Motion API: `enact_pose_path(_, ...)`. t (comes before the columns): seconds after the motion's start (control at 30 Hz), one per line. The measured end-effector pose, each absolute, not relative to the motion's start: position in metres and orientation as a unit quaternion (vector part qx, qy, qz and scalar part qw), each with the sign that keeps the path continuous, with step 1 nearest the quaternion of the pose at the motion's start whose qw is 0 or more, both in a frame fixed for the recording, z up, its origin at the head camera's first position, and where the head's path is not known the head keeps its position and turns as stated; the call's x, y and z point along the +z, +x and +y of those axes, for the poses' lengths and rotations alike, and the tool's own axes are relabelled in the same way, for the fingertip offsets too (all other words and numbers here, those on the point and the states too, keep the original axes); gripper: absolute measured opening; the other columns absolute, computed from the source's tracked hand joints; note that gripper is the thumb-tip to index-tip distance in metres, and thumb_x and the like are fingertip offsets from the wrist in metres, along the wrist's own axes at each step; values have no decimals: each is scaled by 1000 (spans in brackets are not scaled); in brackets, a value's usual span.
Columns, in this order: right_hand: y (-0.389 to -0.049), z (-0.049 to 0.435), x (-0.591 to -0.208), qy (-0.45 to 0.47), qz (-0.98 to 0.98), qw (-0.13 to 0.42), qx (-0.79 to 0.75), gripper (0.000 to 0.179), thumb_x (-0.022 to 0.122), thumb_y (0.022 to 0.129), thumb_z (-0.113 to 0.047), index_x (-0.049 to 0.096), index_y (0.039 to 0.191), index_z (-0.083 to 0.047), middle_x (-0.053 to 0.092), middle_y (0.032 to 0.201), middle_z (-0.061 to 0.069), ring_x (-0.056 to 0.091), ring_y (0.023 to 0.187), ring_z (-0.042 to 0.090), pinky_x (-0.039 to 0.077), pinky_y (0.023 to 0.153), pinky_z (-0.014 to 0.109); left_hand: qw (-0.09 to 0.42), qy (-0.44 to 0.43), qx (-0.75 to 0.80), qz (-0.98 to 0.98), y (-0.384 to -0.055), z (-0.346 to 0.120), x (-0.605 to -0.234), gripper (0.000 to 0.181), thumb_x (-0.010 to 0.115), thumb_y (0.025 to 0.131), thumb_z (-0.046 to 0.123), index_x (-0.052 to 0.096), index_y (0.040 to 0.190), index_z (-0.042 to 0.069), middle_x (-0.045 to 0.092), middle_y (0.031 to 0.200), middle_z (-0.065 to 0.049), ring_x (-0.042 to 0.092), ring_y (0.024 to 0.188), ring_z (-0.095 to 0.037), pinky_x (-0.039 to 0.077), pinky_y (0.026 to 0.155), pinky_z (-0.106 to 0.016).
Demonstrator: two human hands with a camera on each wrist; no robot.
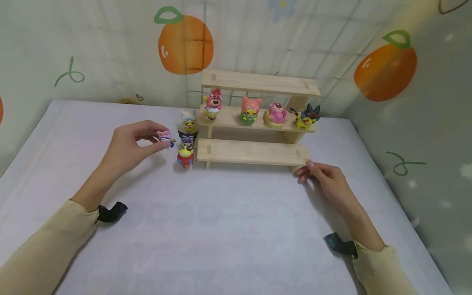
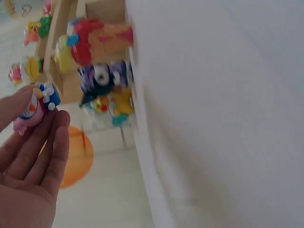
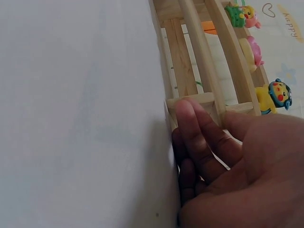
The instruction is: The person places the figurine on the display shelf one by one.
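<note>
My left hand [image 1: 130, 143] pinches a small pink-and-blue figurine [image 1: 164, 138] between thumb and fingers, above the table at the left. Just right of it, three figurines stand in a row on the table: a white-capped yellow one [image 1: 188, 121], a black-eared purple one [image 1: 187, 139] and a red one with a yellow-green head [image 1: 185, 157]. Beside them is a tiered wooden display shelf [image 1: 254, 152]. At its front right corner my right hand [image 1: 329, 180] grips the lowest tier, thumb on the board and fingers by the leg [image 3: 192, 99].
On the middle tier stand several figurines: a pink bear with a red top [image 1: 213, 104], a pink-hooded one [image 1: 250, 110], a pink bear in a ring [image 1: 276, 115] and a dark-eared yellow one [image 1: 307, 117]. A curtain with printed oranges [image 1: 186, 45] hangs behind the white table [image 1: 228, 233].
</note>
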State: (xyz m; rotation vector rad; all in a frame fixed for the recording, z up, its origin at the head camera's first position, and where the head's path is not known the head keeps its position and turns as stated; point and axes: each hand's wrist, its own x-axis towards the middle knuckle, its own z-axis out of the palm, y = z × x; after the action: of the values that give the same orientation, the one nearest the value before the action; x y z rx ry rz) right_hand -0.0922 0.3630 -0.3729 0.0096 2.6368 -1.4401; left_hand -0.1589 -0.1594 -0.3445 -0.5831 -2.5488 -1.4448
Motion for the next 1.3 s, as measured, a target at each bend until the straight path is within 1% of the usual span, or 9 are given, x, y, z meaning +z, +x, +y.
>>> enact_pose_path(0.2,-92,362,-374,-5,874,61,-482,57,45,112,-47,72,123,3,79,102,6,60,110,6,38,98,8,67,-199,-508,-835,-157,-141,-341,26,86,90,26,78,114,23,77,105,6,73,90,-9,56,83,-17)
enact_pose_path(0.33,-94,361,-373,-7,876,60,-478,56,45,113,-44,72,123,3,79,102,5,60,110,6,37,97,9,66,-215,-519,-825,-156,-127,-341,24,86,90,22,79,113,22,77,103,4,72,89,-10,54,78,-20)
enact_pose_path(0.43,-94,363,-372,-2,875,64,-479,55,45,113,-43,72,125,3,79,102,3,59,109,7,36,97,10,72,-239,-515,-820,-156,-112,-340,23,86,90,20,79,111,22,77,101,6,71,88,-11,54,78,-24)
enact_pose_path(0.57,-94,364,-373,0,874,66,-482,55,45,113,-43,71,126,3,79,103,1,59,109,7,37,97,10,84,-275,-508,-812,-159,-91,-337,24,87,89,17,79,111,16,77,100,4,70,88,-12,57,82,-36)
enact_pose_path(0.63,-94,364,-374,1,873,67,-482,55,45,113,-44,71,126,3,79,103,1,60,109,6,37,97,10,85,-286,-500,-813,-159,-80,-336,24,87,88,15,79,112,14,78,100,2,69,86,-13,58,79,-38)
enact_pose_path(0.73,-94,364,-374,2,873,69,-482,56,45,113,-45,71,126,3,79,104,3,60,109,7,38,98,10,84,-292,-481,-823,-160,-65,-335,25,86,88,14,78,111,11,77,95,0,66,81,-13,55,72,-33)
enact_pose_path(0.87,-93,364,-373,7,876,72,-476,58,45,112,-48,71,126,1,79,105,3,59,112,7,36,97,10,73,-282,-474,-831,-157,-48,-336,22,86,88,13,78,108,11,72,84,0,59,73,-15,45,62,-27)
enact_pose_path(1.03,-92,365,-371,3,878,66,-475,57,45,112,-47,71,125,2,78,102,4,56,113,8,34,97,10,63,-278,-474,-833,-153,-30,-340,20,85,89,11,77,107,10,69,80,-1,59,71,-15,46,62,-26)
enact_pose_path(1.3,-92,365,-372,8,878,72,-474,58,45,112,-49,71,126,0,78,105,3,58,112,7,36,97,10,62,-255,-481,-837,-149,-14,-351,24,85,88,6,75,109,5,72,84,-6,62,72,-16,49,64,-24)
